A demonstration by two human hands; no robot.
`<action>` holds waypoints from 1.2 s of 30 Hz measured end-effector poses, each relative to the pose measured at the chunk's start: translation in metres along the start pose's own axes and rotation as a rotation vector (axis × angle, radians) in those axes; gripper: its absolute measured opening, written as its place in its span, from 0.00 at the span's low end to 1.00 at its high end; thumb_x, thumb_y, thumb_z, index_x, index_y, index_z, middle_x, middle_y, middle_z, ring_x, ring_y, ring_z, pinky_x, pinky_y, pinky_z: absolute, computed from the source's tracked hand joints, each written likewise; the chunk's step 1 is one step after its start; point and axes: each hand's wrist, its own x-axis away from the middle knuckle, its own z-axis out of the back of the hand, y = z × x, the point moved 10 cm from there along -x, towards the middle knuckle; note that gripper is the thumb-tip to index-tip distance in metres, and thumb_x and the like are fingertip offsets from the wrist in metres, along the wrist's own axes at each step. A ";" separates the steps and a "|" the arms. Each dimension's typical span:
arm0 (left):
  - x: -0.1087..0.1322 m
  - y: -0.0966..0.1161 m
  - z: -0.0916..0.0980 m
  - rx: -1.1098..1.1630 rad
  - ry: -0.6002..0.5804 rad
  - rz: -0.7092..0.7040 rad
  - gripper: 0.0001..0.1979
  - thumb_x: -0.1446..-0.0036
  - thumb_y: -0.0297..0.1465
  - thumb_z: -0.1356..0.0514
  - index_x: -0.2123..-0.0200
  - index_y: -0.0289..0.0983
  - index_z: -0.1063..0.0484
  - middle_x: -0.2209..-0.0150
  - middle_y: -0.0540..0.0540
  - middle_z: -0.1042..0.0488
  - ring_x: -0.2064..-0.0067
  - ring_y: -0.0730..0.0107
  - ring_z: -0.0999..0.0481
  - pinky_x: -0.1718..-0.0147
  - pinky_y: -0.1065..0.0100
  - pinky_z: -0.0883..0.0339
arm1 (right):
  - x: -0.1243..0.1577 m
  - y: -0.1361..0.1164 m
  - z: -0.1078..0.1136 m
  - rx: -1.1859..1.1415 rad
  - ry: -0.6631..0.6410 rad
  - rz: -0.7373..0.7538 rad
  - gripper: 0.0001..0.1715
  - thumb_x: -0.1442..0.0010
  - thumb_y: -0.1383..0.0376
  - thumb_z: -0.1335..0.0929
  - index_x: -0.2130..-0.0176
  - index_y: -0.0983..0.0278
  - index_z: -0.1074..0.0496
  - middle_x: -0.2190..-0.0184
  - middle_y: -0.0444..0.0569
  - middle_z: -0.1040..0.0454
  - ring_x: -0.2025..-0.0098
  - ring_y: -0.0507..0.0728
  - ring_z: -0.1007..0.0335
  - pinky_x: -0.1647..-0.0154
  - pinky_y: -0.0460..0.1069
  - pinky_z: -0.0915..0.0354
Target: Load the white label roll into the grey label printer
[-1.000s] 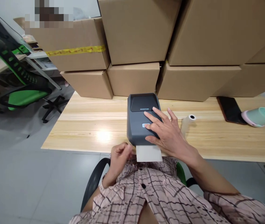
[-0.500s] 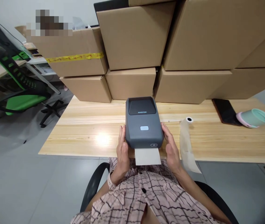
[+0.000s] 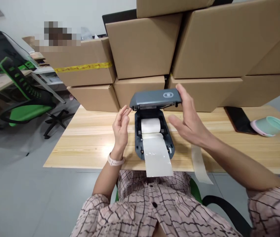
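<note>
Label printer [image 3: 152, 114] right in front of the person, sitting near the table's [image 3: 85, 138] front edge, and its lid [image 3: 152, 98] is up! Inside lies a white paper roll [image 3: 150, 125], with a pale strip [image 3: 157, 161] running forward out of the body and past the table edge. The right hand [image 3: 189, 121] is at the lid's right end, fingers against the corner, thumb spread well clear below; whether it truly grips, I cannot tell. Over on the other side, the left hand [image 3: 121, 126] holds nothing, fingers loosely bent, their tips right by the lid's left corner; contact there is too close to call. To the right, a loose strip [image 3: 200, 166] hangs over the edge. Farther right, a dark phone [image 3: 240, 119] beside a mint-and-pink cup [image 3: 269, 126]. And behind it all, stacked cardboard boxes [image 3: 142, 49]!
</note>
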 end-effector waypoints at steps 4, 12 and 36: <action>-0.003 -0.055 -0.022 0.004 -0.263 0.360 0.39 0.43 0.37 0.34 0.30 0.38 0.40 0.26 0.37 0.42 0.25 0.53 0.43 0.28 0.53 0.48 | -0.054 0.008 -0.001 0.028 0.065 0.055 0.53 0.31 0.38 0.43 0.24 0.53 0.74 0.21 0.48 0.62 0.21 0.67 0.64 0.23 0.69 0.55; 0.021 -0.067 -0.038 -0.069 -0.454 0.429 0.53 0.54 0.28 0.39 0.25 0.38 0.55 0.27 0.38 0.42 0.31 0.52 0.37 0.39 0.59 0.35 | -0.114 0.047 -0.009 0.095 0.139 0.040 0.46 0.28 0.42 0.47 0.25 0.48 0.79 0.23 0.47 0.56 0.22 0.63 0.58 0.25 0.68 0.49; 0.016 -0.056 -0.028 -0.644 -0.534 0.368 0.37 0.46 0.31 0.45 0.31 0.40 0.38 0.77 0.55 0.36 0.73 0.66 0.37 0.70 0.67 0.47 | -0.036 0.003 -0.084 -0.100 -0.843 0.255 0.64 0.49 0.57 0.24 0.24 0.59 0.54 0.30 0.56 0.35 0.36 0.67 0.30 0.38 0.61 0.31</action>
